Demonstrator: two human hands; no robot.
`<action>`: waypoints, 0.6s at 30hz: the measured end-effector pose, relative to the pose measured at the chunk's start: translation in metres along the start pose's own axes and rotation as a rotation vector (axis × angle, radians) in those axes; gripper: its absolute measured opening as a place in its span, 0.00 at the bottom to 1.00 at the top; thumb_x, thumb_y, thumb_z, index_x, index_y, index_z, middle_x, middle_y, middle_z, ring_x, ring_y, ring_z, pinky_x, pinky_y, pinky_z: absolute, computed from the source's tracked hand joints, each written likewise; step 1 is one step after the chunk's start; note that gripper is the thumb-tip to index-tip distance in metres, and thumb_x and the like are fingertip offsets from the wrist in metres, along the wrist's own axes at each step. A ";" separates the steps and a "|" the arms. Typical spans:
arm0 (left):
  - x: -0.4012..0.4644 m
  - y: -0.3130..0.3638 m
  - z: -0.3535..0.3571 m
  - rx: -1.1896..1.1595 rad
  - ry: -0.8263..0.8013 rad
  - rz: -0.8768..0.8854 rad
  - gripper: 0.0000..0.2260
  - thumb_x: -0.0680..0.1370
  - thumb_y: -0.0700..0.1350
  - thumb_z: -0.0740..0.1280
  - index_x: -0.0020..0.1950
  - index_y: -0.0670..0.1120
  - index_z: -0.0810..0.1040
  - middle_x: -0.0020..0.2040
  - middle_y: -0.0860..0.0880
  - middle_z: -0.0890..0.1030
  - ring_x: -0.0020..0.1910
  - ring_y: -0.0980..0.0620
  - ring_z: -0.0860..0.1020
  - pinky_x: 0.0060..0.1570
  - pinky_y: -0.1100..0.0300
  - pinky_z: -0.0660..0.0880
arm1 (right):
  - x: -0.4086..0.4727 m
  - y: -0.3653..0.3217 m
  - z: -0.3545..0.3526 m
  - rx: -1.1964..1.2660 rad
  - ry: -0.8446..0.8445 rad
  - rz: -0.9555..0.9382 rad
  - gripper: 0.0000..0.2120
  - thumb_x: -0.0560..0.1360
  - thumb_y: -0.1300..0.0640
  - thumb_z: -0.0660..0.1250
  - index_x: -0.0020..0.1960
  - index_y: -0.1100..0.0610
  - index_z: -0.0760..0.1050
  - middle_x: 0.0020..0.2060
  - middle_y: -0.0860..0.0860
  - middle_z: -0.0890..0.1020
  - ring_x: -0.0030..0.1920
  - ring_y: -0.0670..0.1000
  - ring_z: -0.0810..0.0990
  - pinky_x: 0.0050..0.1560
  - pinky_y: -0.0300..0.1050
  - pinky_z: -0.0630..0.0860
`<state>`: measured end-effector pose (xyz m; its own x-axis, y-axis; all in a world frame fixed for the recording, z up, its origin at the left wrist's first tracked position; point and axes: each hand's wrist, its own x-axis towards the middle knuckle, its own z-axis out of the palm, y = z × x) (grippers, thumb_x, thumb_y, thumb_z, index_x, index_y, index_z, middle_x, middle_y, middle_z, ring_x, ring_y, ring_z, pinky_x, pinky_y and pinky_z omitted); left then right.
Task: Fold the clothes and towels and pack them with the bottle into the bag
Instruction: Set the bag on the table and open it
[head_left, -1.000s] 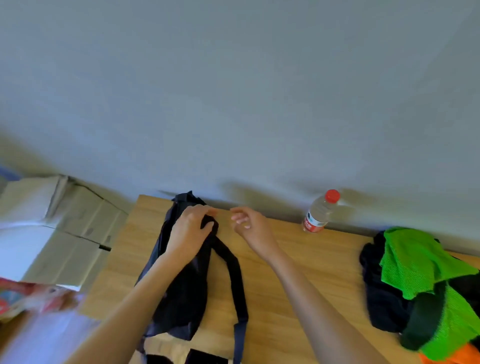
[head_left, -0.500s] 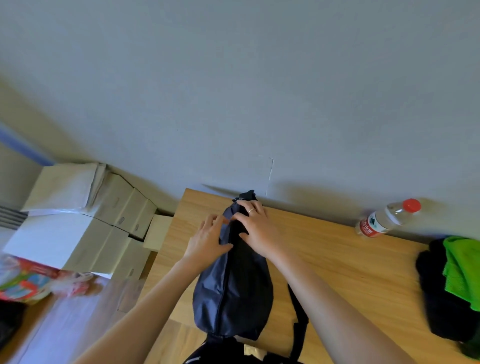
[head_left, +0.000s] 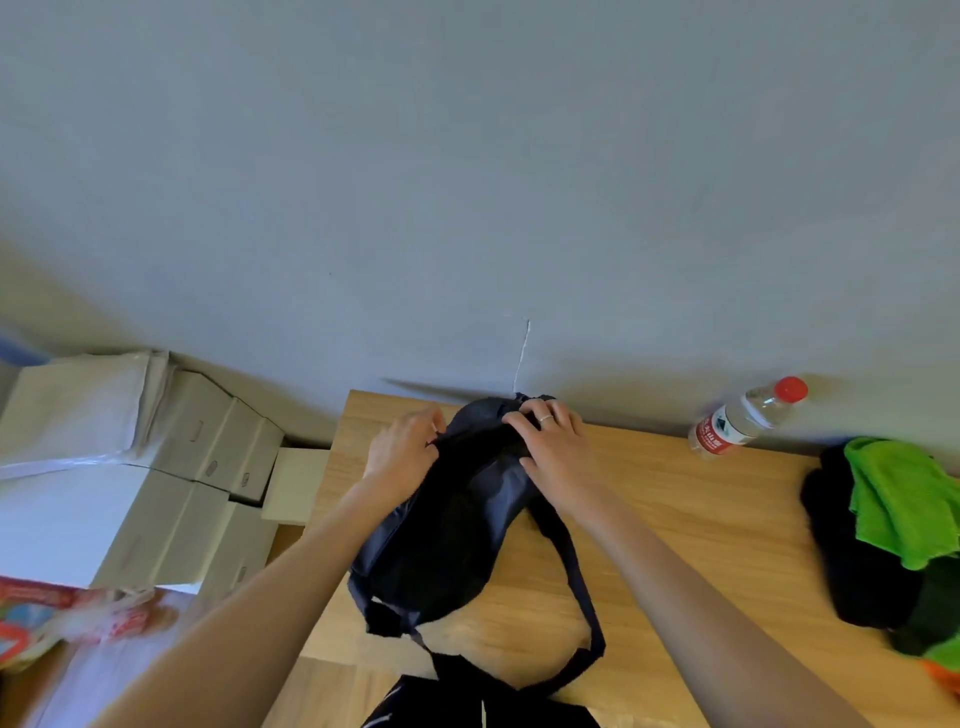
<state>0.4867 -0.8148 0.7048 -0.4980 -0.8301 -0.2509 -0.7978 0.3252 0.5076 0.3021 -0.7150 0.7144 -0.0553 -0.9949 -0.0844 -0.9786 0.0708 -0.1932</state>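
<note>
Left hand (head_left: 402, 447) and right hand (head_left: 553, 447) each grip the dark bag's (head_left: 447, 530) top edge

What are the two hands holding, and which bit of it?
Both hold the dark bag at its top end near the wall: the left hand pinches the left edge of the opening, the right hand grips the right edge.

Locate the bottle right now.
The bottle lies on its side at the table's back edge by the wall, between the bag and the clothes pile.
</note>
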 end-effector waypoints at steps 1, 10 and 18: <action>0.007 -0.001 -0.005 0.003 0.025 -0.001 0.11 0.73 0.35 0.62 0.50 0.48 0.71 0.48 0.49 0.79 0.44 0.44 0.77 0.37 0.56 0.71 | 0.000 0.001 -0.002 0.007 -0.010 0.002 0.26 0.75 0.59 0.66 0.70 0.49 0.63 0.67 0.50 0.65 0.68 0.56 0.61 0.68 0.49 0.58; 0.013 -0.026 -0.017 0.028 0.227 0.174 0.10 0.72 0.32 0.68 0.47 0.46 0.77 0.52 0.48 0.74 0.53 0.47 0.71 0.46 0.51 0.73 | 0.008 0.003 0.004 -0.080 -0.087 -0.031 0.25 0.76 0.56 0.66 0.70 0.48 0.65 0.70 0.56 0.63 0.69 0.60 0.61 0.69 0.55 0.60; -0.026 -0.065 0.004 0.363 0.156 -0.023 0.11 0.70 0.41 0.75 0.50 0.51 0.83 0.66 0.44 0.73 0.70 0.42 0.63 0.63 0.28 0.57 | 0.042 0.000 0.001 -0.189 -0.007 -0.053 0.22 0.59 0.63 0.79 0.50 0.52 0.78 0.45 0.54 0.77 0.46 0.56 0.75 0.43 0.47 0.73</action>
<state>0.5502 -0.8126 0.6748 -0.4430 -0.8889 -0.1168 -0.8906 0.4213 0.1714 0.3001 -0.7570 0.7099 -0.0017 -0.9963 -0.0854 -0.9999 0.0027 -0.0110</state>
